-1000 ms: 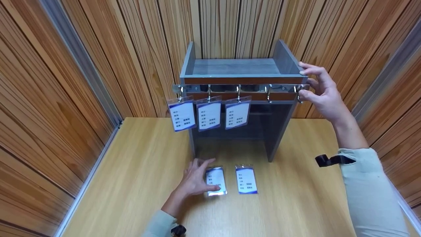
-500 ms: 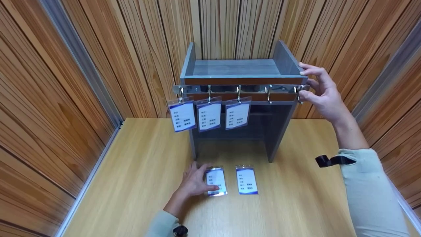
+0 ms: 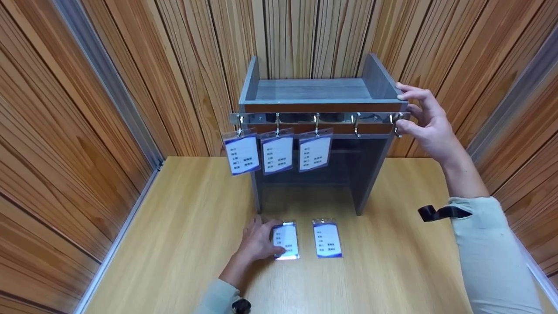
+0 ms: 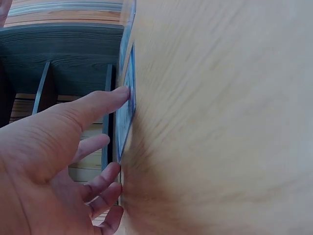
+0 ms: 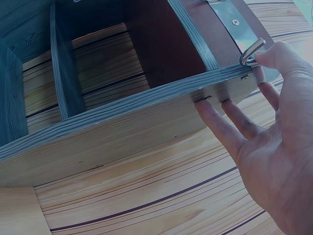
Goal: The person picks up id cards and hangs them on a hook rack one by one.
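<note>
My left hand (image 3: 257,240) is at the left edge of a clear-sleeved badge (image 3: 287,240) lying flat on the table. In the left wrist view its thumb (image 4: 120,95) touches the badge's face, while several fingertips rest on the table beside it. Another badge (image 3: 328,239) lies to the right. Three badges, such as the middle one (image 3: 277,152), hang from a metal hook rail (image 3: 296,117) on a grey shelf (image 3: 314,89). My right hand (image 3: 431,122) holds the shelf's right front corner, thumb at the end hook (image 5: 252,53) and fingertips against the side panel.
The shelf stands on a light wood table (image 3: 196,209) against a wood-panelled wall (image 3: 305,39). The fourth hook (image 3: 357,126) carries no badge. A black strap (image 3: 442,212) sticks out from the right sleeve. Panelled walls close in both sides.
My left hand's fingers have come down to the table and drawn in, and its thumb has slid left toward the badge's edge. The right hand keeps its place.
</note>
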A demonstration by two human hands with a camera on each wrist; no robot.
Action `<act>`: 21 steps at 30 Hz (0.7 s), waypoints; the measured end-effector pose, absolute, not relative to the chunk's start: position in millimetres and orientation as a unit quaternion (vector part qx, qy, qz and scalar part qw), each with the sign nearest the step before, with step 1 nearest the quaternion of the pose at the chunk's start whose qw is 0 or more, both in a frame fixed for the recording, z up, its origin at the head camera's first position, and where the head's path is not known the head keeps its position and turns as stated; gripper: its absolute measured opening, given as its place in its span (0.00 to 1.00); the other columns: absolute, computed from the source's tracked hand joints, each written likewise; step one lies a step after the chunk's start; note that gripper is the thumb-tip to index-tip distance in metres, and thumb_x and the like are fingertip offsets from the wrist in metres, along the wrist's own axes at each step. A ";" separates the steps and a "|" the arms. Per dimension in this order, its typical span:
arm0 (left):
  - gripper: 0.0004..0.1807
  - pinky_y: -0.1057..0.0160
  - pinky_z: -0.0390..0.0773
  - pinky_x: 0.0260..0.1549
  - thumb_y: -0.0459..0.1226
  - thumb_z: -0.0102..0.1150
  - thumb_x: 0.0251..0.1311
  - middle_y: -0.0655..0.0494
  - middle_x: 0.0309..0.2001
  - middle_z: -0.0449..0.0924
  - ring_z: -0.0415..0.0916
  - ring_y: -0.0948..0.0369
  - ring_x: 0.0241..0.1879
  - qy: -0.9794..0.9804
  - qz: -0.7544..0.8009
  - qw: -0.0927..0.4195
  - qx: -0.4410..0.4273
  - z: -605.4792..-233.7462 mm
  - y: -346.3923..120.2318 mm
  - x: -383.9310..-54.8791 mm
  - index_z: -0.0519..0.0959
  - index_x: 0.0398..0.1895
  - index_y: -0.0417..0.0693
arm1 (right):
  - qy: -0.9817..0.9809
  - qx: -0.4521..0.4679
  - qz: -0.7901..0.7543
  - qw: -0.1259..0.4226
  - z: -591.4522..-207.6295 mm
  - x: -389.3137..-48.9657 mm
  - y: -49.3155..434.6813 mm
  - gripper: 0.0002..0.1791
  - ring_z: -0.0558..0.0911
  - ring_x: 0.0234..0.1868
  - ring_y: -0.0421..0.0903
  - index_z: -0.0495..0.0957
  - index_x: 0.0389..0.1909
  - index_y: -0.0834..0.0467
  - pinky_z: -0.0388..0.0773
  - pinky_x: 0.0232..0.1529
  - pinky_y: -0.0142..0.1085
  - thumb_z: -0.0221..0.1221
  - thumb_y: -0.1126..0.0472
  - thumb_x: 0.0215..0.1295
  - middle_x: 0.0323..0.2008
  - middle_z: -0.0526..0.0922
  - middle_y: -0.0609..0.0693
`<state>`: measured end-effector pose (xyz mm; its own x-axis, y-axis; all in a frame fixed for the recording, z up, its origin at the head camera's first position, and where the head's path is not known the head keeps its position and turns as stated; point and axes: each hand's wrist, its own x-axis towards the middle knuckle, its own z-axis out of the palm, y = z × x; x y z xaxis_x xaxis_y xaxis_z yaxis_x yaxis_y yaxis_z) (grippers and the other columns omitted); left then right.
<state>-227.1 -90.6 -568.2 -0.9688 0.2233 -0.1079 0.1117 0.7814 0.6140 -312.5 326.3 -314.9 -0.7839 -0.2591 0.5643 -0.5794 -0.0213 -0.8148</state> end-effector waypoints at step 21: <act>0.37 0.30 0.71 0.75 0.40 0.81 0.64 0.44 0.76 0.79 0.72 0.42 0.71 0.932 0.323 0.094 0.136 -563.2 -93.7 -231.1 0.80 0.76 0.57 | -0.688 0.299 0.649 0.123 -315.3 -313.8 326.7 0.26 0.79 0.72 0.50 0.71 0.73 0.65 0.91 0.54 0.32 0.56 0.79 0.78 0.85 0.65 0.50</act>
